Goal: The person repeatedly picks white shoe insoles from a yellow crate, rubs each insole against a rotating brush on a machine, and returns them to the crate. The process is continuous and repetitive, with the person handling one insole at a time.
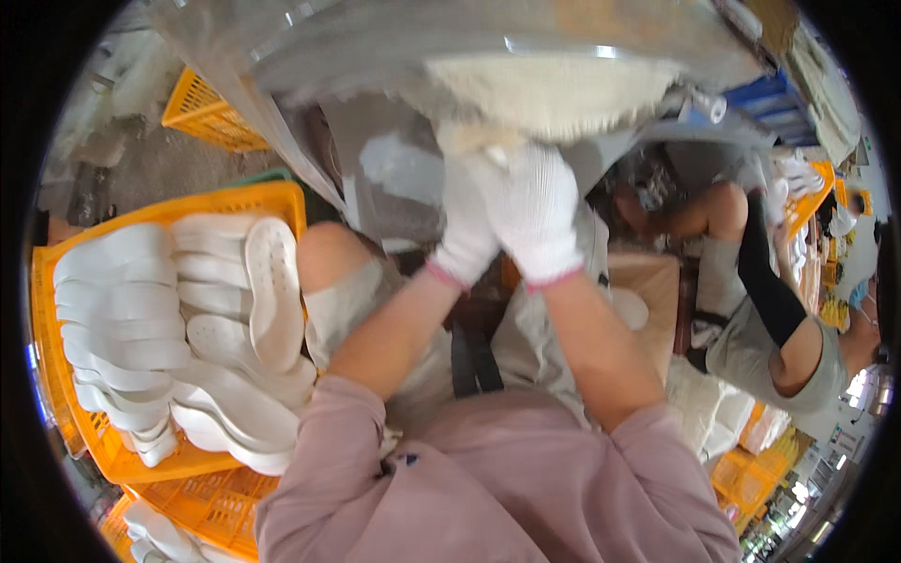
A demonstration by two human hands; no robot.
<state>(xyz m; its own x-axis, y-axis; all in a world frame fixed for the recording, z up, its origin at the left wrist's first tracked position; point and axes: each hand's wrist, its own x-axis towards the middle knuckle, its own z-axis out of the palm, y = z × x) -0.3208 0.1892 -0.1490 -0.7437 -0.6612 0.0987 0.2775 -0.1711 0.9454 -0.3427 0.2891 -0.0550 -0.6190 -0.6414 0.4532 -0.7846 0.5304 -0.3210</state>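
My left hand (467, 211) and my right hand (539, 208), both in white knit gloves with pink cuffs, are pressed close together in front of me. Their fingers are closed around something pale that is mostly hidden by the gloves. Just beyond the fingertips is a broad cream-coloured fuzzy wheel (572, 94), its edge blurred, under a grey metal hood (450, 47). Whether the held thing touches the wheel, I cannot tell. At my left, white shoe soles (122, 300) are stacked in an orange plastic crate (305, 220).
Another orange crate (211, 113) stands on the floor at far left. Below the full crate is one more orange crate (216, 511). To my right sits another person with a black sleeve (771, 272) on one arm. A cardboard box (648, 291) stands between us.
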